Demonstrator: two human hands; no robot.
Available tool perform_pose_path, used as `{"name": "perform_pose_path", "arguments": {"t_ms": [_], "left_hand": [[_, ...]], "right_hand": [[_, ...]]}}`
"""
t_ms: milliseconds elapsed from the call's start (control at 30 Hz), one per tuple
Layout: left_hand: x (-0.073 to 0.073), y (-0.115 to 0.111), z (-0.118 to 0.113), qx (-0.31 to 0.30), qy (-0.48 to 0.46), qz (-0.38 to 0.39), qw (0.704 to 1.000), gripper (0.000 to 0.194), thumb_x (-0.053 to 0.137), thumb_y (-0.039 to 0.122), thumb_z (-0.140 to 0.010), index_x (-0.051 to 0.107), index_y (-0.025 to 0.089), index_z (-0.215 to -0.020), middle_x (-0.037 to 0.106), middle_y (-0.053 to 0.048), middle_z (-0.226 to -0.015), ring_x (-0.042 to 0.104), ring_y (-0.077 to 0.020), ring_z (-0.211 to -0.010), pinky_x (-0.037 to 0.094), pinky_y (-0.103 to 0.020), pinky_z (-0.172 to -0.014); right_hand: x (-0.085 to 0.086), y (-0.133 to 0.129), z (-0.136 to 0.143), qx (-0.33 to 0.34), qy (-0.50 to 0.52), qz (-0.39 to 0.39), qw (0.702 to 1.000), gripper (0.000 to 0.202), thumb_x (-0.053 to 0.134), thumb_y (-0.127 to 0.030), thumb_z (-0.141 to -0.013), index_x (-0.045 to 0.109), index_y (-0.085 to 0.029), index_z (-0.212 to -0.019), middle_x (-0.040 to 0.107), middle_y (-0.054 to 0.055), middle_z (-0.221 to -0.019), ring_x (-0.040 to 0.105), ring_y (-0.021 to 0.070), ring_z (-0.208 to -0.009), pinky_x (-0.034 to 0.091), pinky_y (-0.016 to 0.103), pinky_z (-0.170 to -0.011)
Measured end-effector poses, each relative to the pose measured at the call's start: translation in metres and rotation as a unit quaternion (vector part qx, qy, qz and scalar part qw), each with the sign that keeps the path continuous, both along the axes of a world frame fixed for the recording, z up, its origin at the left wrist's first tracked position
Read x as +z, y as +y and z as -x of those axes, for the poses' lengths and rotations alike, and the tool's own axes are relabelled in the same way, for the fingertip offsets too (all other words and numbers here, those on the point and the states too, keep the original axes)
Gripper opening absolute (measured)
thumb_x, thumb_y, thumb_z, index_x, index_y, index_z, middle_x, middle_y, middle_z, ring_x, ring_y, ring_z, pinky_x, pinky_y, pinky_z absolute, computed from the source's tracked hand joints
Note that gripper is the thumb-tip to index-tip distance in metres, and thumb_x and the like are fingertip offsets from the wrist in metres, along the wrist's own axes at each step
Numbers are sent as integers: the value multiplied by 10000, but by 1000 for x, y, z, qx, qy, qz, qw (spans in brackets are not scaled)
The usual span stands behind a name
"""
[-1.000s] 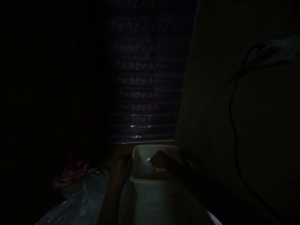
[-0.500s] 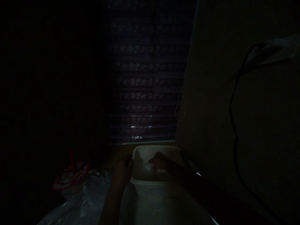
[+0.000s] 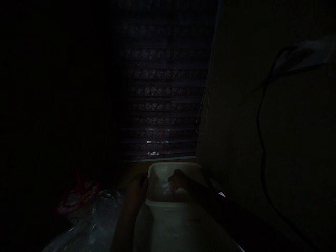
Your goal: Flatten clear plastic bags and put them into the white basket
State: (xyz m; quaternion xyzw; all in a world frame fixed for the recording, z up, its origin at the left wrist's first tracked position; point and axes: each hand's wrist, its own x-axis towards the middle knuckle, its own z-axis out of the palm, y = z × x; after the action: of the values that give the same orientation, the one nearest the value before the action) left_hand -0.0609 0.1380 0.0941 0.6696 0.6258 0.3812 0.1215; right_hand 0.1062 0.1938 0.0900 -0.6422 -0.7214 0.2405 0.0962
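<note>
The scene is very dark. A white plastic tub (image 3: pixel 170 207) with a wide rim stands in front of me. My left hand (image 3: pixel 138 187) is at its left rim, fingers bent over the edge and seeming to grip it. Inside the tub, my right hand (image 3: pixel 179 179) reaches in from the right with its fingers curled downward. Just left of those fingers lies a pale, shiny patch (image 3: pixel 166 187), perhaps clear plastic or water. What the fingers hold, if anything, is too dark to make out.
Crumpled clear plastic (image 3: pixel 102 217) lies left of the tub, beside a red patterned round thing (image 3: pixel 76 199) with an upright red part. Behind hangs a patterned blind (image 3: pixel 157 105) with a loop cord (image 3: pixel 201 133). A dark cable (image 3: pixel 263 150) runs down the right wall.
My right hand has shifted very slightly inside the tub, and the shiny patch beside its fingers looks a little different. My left hand stays at the rim.
</note>
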Motion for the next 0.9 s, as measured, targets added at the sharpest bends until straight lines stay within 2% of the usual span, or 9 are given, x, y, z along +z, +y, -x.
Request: {"name": "perform_pose_path", "arguments": {"t_ms": [200,400,500,633,767,900], "left_hand": [[-2,1,0,0,-5,3,1000,306,365,228,-723,570,128,-928,611,-88,-940,566,-177,-853,414,-254,-728],[-2,0,0,1,-8,3,1000,306,369,224,-719,567,128,-931,607,-88,-951,561,-182,-867,411,-263,-746],[-1,0,-1,1,-7,1,1000,312,364,222,-720,564,115,-935,608,-99,-945,564,-182,-860,412,-265,-746],[-2,0,-1,4,-5,-6,1000,294,368,218,-715,571,128,-909,616,-91,-923,572,-180,-837,420,-271,-735],[0,-1,-1,6,-3,-21,1000,274,380,213,-700,583,143,-871,626,-78,-886,583,-176,-796,432,-261,-700],[14,-11,-2,23,-5,-56,998,276,373,251,-701,586,138,-835,619,-86,-853,570,-194,-803,418,-278,-715]], "right_hand": [[5,1,-6,16,-107,-74,991,232,450,-270,-784,502,-131,-962,510,63,-1007,492,169,-901,400,384,-757],[7,2,-1,190,-95,-90,973,281,625,-242,-613,585,-170,-882,587,27,-938,526,144,-859,391,238,-736],[5,-3,5,227,-93,-88,965,333,625,-222,-593,584,-174,-920,596,32,-946,544,147,-829,398,211,-674],[1,-7,11,240,-103,-83,962,323,603,-164,-587,598,-175,-909,624,36,-879,572,149,-741,402,204,-586],[3,-4,12,240,-99,-105,960,311,593,-156,-586,604,-168,-897,627,42,-879,571,152,-749,400,203,-598],[15,-7,8,209,-80,-164,961,202,524,-183,-653,613,-153,-832,622,54,-879,557,159,-793,390,219,-655]]}}
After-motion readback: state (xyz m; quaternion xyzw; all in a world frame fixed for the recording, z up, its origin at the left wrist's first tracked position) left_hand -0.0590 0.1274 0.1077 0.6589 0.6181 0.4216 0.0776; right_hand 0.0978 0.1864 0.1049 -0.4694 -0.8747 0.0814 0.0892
